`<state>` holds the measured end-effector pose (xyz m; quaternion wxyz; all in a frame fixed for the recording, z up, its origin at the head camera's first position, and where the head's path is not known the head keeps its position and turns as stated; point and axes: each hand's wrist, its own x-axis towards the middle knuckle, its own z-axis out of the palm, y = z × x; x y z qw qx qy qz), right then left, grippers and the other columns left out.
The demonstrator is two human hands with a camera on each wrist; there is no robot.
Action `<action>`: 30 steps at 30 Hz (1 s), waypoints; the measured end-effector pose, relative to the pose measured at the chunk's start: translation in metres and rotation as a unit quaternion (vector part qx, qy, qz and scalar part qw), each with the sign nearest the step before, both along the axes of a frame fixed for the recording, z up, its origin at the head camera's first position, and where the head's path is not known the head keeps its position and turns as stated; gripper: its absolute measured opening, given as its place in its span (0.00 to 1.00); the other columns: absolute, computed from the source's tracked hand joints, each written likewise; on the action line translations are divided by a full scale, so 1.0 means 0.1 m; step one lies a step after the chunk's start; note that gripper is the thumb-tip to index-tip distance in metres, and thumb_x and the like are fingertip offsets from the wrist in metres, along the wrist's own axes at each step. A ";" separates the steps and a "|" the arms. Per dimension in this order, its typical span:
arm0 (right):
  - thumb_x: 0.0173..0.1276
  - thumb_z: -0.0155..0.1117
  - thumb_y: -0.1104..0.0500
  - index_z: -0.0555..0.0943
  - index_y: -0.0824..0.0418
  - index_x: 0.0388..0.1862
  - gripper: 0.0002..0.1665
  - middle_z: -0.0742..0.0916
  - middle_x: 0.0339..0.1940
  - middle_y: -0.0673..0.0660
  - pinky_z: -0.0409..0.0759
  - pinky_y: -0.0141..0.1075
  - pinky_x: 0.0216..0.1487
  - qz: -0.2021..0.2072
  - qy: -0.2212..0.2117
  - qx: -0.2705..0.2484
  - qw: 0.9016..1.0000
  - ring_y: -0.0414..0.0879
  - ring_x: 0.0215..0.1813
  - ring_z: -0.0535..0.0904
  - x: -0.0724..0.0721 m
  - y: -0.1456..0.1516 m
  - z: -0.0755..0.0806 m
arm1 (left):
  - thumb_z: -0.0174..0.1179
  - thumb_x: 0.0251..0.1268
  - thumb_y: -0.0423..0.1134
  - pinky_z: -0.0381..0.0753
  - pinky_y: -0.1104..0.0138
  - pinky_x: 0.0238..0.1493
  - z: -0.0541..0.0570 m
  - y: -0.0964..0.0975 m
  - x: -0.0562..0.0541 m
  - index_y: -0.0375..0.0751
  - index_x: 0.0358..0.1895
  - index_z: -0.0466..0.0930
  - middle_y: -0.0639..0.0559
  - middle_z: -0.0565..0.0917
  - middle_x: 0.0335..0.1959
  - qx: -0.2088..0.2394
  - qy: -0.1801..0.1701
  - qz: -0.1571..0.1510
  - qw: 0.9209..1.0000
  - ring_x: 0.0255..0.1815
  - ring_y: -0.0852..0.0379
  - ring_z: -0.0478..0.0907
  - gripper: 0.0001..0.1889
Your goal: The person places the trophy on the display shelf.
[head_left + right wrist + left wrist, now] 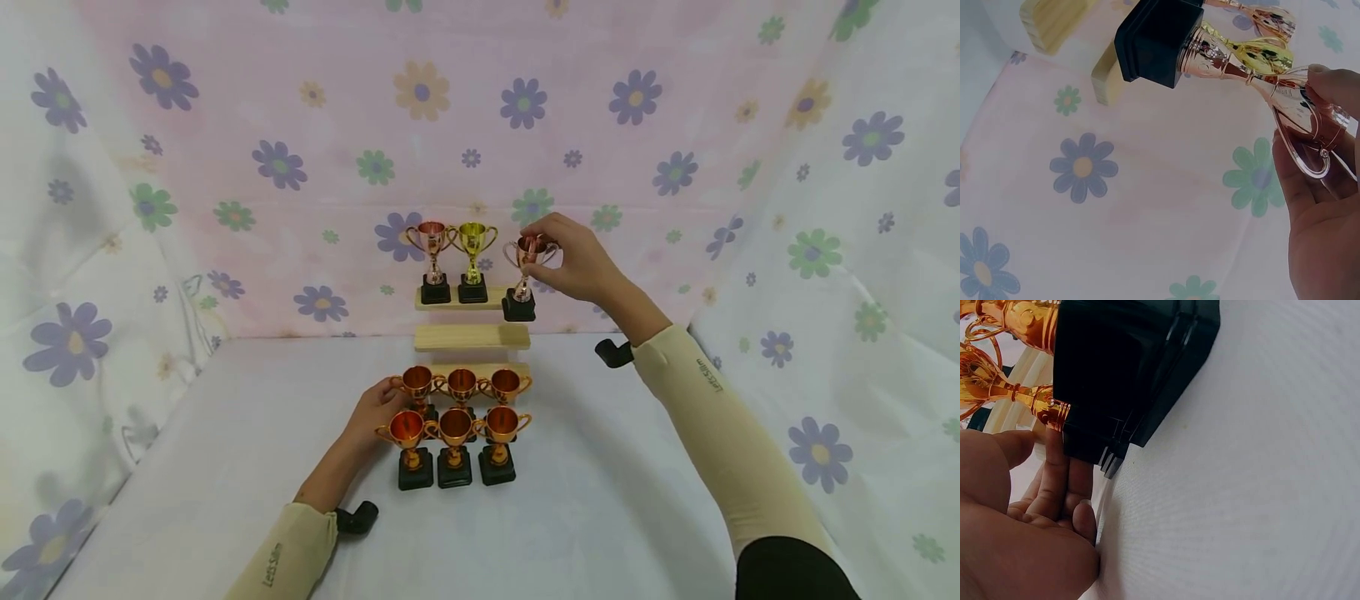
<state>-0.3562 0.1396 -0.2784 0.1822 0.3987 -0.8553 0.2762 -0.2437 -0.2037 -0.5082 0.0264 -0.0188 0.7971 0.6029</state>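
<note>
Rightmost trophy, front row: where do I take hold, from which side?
I'd pinch the rightmost front trophy at its narrow stem, coming from its right. It stands upright with that side open, while the middle front trophy crowds its left. The stem narrows between cup and black base, which should leave finger room.

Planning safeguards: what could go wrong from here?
1. The right hand holds a rose-gold trophy tilted by the right end of the top shelf; set there, its base could overhang and tip.
2. Its handle might catch the nearby yellow-gold trophy.
3. The left hand is at the closely packed copper trophies; moving one may topple a neighbour.
</note>
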 end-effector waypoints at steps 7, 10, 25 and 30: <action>0.70 0.76 0.61 0.79 0.69 0.66 0.28 0.83 0.56 0.63 0.80 0.52 0.62 -0.021 -0.012 0.015 1.000 0.57 0.55 0.81 -0.12 -0.04 0.05 | 0.53 0.85 0.45 0.78 0.53 0.65 0.02 0.00 0.00 0.35 0.65 0.77 0.39 0.88 0.59 -0.004 0.003 -0.004 1.000 0.58 0.48 0.83 0.19; 0.70 0.76 0.60 0.79 0.68 0.66 0.29 0.82 0.56 0.62 0.79 0.51 0.63 -0.027 -0.024 0.018 0.999 0.56 0.55 0.80 -0.16 -0.05 0.06 | 0.54 0.84 0.45 0.79 0.58 0.62 0.03 0.00 0.01 0.35 0.65 0.77 0.40 0.88 0.58 -0.002 0.001 -0.005 1.000 0.56 0.51 0.83 0.19; 0.72 0.74 0.58 0.78 0.67 0.68 0.30 0.80 0.60 0.62 0.78 0.49 0.65 -0.061 -0.042 0.041 0.996 0.56 0.58 0.78 -0.29 -0.15 0.01 | 0.54 0.83 0.47 0.80 0.66 0.54 0.02 -0.01 0.02 0.36 0.64 0.77 0.42 0.89 0.55 -0.011 -0.001 -0.003 1.000 0.52 0.53 0.83 0.20; 0.74 0.73 0.57 0.78 0.67 0.69 0.29 0.79 0.62 0.61 0.77 0.49 0.66 -0.075 -0.043 0.048 0.995 0.56 0.60 0.78 -0.33 -0.16 -0.01 | 0.54 0.84 0.46 0.79 0.66 0.54 0.02 -0.01 0.00 0.37 0.63 0.78 0.43 0.89 0.54 -0.007 -0.007 -0.001 1.000 0.51 0.53 0.83 0.18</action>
